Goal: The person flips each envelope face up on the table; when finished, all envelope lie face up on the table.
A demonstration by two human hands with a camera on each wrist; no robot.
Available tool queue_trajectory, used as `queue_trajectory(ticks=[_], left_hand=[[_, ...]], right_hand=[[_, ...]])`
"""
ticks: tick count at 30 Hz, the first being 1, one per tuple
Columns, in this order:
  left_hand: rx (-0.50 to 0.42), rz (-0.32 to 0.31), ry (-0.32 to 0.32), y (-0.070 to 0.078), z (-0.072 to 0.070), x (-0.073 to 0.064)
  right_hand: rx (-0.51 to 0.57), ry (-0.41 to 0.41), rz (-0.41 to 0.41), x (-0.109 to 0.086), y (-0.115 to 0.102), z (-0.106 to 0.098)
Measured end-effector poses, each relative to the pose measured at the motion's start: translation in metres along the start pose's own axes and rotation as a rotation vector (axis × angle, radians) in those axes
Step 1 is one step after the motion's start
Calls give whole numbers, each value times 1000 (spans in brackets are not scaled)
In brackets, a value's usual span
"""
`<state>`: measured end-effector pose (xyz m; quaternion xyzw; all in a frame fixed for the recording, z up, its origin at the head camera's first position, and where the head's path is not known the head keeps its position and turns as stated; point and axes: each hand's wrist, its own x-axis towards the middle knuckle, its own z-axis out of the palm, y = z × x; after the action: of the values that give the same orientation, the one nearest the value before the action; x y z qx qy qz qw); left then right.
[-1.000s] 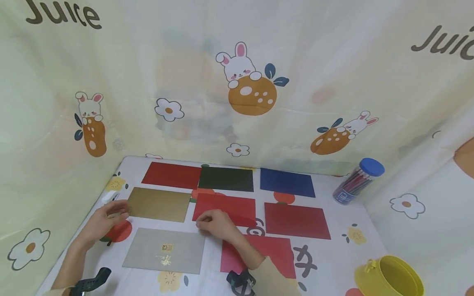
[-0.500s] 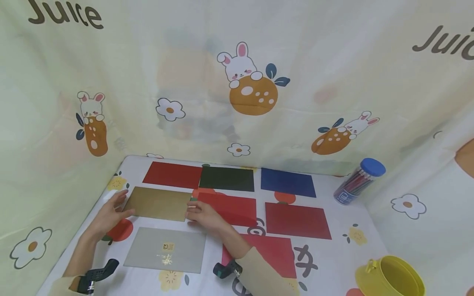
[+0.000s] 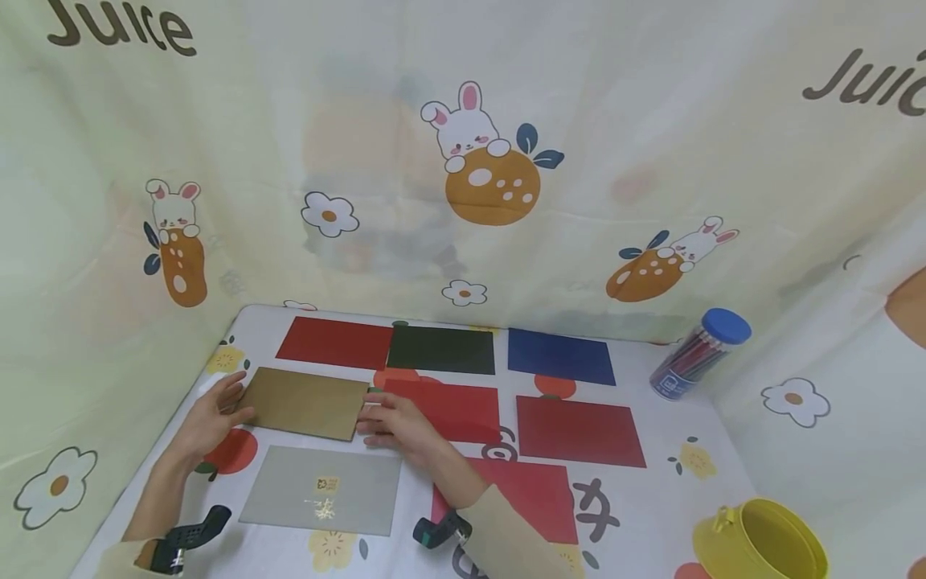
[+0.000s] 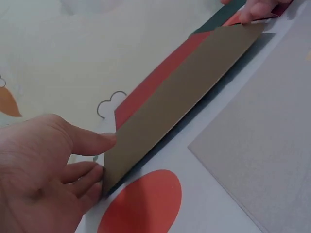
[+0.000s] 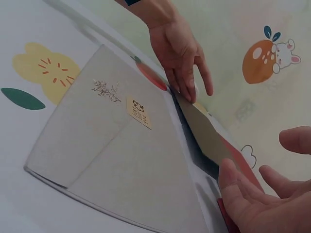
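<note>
A plain gold envelope [image 3: 305, 404] is held by its two short ends, slightly tilted, with a dark shadow beneath its near edge. My left hand [image 3: 206, 422] holds the left end; in the left wrist view the thumb [image 4: 97, 141] meets the upper corner and the other fingers sit behind the end edge. At the right end, my right hand [image 3: 399, 426] grips with thumb and fingers, spread apart in the right wrist view. Just in front lies a grey envelope [image 3: 289, 490] with a flap and gold print. Behind the gold one is a dark red envelope [image 3: 335, 342].
More flat pieces lie in rows: dark green [image 3: 442, 350], blue [image 3: 560, 356], bright red [image 3: 452, 410], deep red [image 3: 581, 432] and pinkish red [image 3: 531, 498]. A blue-lidded jar of pencils [image 3: 690, 362] stands back right. A yellow bucket [image 3: 723, 543] stands front right.
My right hand has moved left from the bright red piece to the gold envelope's right end. The left hand has taken the left end. The gold envelope has shifted slightly left and its near edge has risen.
</note>
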<state>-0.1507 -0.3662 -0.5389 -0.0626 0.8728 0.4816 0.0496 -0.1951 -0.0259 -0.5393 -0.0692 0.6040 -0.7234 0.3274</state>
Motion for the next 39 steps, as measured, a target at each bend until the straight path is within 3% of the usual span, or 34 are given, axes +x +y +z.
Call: queue_trajectory(ticks=[10,21,32,39], left_hand=[[-9,-8,49,1,-1,-2],[-58,12,159,10,-4,-4],[-90,40,196,13,-2,-3],[-84,3,225,14,-2,-4]], right_hand=[[9,42,-58,0,-5,0],[27,102,-134,-6,-15,-3],[58,171,-134,-10,-23,-8],[17,203,-150,-9,-23,-10]])
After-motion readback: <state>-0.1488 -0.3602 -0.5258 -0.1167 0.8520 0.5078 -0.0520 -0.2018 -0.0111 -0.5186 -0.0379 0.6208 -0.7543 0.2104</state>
